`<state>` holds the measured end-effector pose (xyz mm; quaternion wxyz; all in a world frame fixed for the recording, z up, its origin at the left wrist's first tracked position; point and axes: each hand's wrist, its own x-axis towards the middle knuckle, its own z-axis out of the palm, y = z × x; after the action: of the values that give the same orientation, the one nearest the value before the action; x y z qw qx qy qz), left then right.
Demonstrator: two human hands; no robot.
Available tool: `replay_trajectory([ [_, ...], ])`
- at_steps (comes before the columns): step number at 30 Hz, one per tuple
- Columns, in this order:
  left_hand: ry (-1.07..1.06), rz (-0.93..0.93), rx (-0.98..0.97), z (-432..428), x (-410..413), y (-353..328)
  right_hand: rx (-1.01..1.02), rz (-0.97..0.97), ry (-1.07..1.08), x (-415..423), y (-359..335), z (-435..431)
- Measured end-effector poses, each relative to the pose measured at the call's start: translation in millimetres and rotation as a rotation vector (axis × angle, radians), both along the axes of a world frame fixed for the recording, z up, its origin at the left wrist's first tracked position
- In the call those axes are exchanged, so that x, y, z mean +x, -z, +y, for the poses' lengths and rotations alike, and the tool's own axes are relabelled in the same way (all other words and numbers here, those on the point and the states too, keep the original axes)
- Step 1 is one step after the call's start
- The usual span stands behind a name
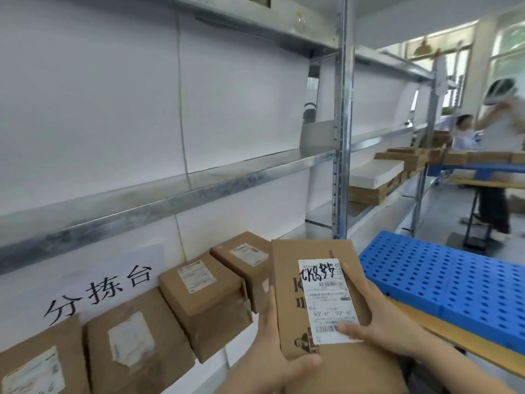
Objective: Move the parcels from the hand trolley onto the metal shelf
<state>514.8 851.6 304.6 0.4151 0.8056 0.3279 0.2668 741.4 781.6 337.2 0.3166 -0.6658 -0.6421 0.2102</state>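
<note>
The left hand (272, 356) and right hand (383, 328) grip a flat cardboard parcel (289, 268), fingers curled round its edges, just beside boxed parcels (204, 302) on the metal shelf (227, 177).

Matt brown cardboard parcel (289, 282) with white paper label (326, 300); mottled galvanized metal shelf (159, 200); perforated blue plastic panel (454, 277).

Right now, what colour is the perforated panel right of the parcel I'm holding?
The panel is bright blue, with rows of small holes; the head view shows it.
</note>
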Motion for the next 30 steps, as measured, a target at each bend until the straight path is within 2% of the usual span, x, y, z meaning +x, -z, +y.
replay_trajectory([
  [6, 0.065, -0.016, -0.014, 51.9, 57.1, 5.2, -0.033, -0.046, 0.115, 48.7, -6.7, 31.4],
  [12, 0.066, -0.053, -0.055, 88.8, 98.0, 11.4, -0.078, -0.027, 0.088, 88.3, -11.2, 74.7],
  [25, -0.245, 0.022, -0.107, 203.9, 201.7, 15.5, -0.135, -0.069, -0.253, 201.8, -10.7, 261.6],
  [30, -0.373, 0.068, -0.087, 245.0, 221.3, 5.2, -0.160, -0.005, -0.416, 220.7, -16.5, 337.1],
])
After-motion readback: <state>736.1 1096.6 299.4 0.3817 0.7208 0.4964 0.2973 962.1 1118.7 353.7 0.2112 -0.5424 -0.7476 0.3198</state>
